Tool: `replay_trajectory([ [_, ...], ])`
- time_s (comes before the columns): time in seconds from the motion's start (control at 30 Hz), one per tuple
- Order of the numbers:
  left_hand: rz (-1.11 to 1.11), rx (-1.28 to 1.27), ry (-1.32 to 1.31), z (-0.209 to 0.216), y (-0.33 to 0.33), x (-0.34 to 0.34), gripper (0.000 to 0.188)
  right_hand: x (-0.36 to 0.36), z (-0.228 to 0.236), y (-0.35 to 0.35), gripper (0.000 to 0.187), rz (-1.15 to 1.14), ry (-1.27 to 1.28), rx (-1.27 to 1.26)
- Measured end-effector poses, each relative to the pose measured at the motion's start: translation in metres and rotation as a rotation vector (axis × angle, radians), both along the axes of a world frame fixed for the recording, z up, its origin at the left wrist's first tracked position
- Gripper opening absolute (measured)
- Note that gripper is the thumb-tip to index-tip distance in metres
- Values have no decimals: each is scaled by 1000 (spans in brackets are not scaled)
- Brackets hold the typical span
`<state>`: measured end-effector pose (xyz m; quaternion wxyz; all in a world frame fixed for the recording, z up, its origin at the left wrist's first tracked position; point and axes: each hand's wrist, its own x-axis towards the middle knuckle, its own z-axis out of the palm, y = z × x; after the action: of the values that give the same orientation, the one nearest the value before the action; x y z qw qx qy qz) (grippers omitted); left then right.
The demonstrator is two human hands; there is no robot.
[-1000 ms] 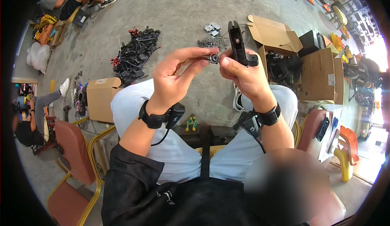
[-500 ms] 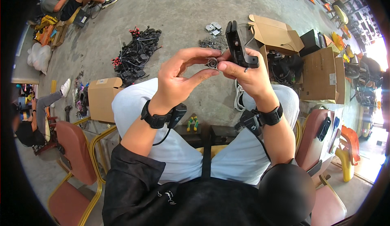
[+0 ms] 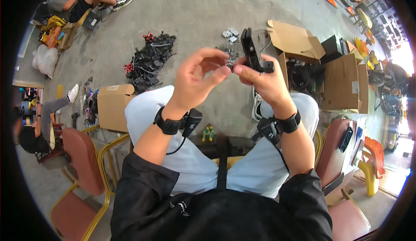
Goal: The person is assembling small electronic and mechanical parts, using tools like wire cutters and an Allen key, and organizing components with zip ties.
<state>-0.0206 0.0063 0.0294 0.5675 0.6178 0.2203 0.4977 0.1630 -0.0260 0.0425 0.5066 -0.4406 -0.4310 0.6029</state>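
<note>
In the head view we sit on a chair with both hands raised in front of us, above our knees in pale trousers. Our right hand (image 3: 265, 77) grips a black plastic part (image 3: 251, 52), an angular piece that stands up out of the fist, thumb and fingers closed round its lower end. Our left hand (image 3: 197, 83) is brought up against it: thumb and forefinger are pinched on a small dark piece (image 3: 229, 66), held right at the side of the black part, the other fingers curled loosely above. The small piece is mostly hidden by the fingertips, so we cannot tell its shape, nor whether it already sits in the black part.

As we judge it, the fitting is in its middle: the two pieces are met but the pinch is not let go, so seating the small piece is not yet finished.

On the concrete floor beyond our hands lies a heap of black parts with red ends (image 3: 149, 63) and a little pile of grey bits (image 3: 229, 34). Open cardboard boxes (image 3: 294, 39) stand to the right, another box (image 3: 113, 106) by our left knee. Reddish chairs with yellow frames (image 3: 84, 165) stand at both sides.
</note>
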Motion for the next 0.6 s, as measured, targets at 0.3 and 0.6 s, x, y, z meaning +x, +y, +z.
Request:
replay_trajectory([
  [0.3,-145,-353,-25,-3,7,-8,21,1,-6,1,17,26,51,-32],
  [0.6,155,-27,71,4,11,-10,19,7,4,0,27,226,222,-256],
])
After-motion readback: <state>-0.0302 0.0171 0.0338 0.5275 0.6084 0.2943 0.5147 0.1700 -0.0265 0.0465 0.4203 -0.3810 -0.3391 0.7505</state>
